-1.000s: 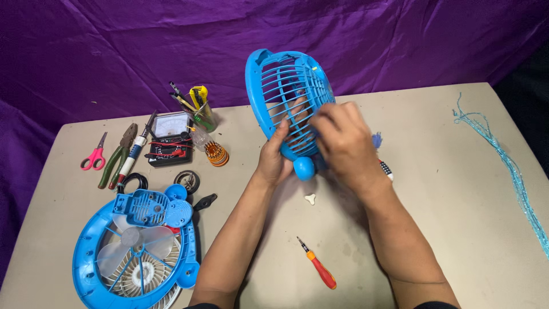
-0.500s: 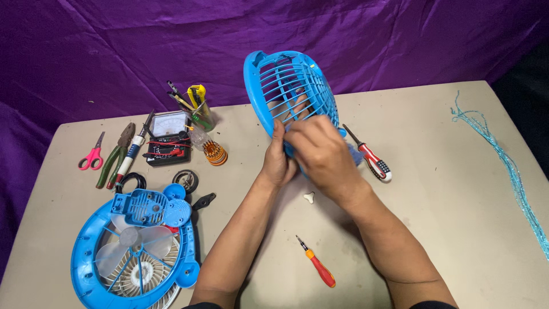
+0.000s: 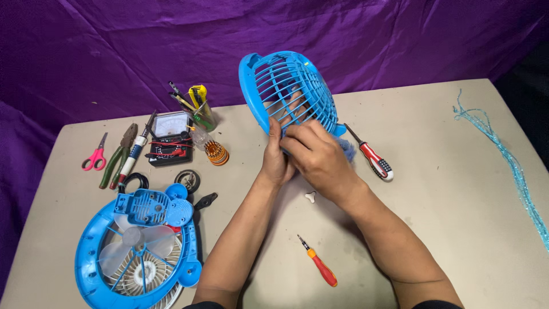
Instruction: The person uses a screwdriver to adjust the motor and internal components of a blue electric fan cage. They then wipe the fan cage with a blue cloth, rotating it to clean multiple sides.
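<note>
Both my hands hold a blue plastic fan grille [image 3: 291,91] tilted up above the beige table [image 3: 446,189]. My left hand [image 3: 276,160] grips its lower rim, with fingers showing through the bars. My right hand [image 3: 315,157] overlaps the left and presses a bluish cloth [image 3: 345,147] against the grille's bottom edge. A red-and-white handled screwdriver [image 3: 373,159] lies just right of my right hand. A small white knob [image 3: 310,197] sits on the table below my wrists.
The blue fan body with blades [image 3: 137,249] lies at the front left. Pink scissors [image 3: 95,155], green pliers [image 3: 118,153], a multimeter [image 3: 170,137], a cup of tools [image 3: 200,111] and a small red-orange screwdriver [image 3: 318,262] lie around. Blue stringy strands [image 3: 509,160] trail at right.
The grille has shifted left and tipped more upright, uncovering the red-and-white screwdriver. My right hand slid down from the bars to the lower rim.
</note>
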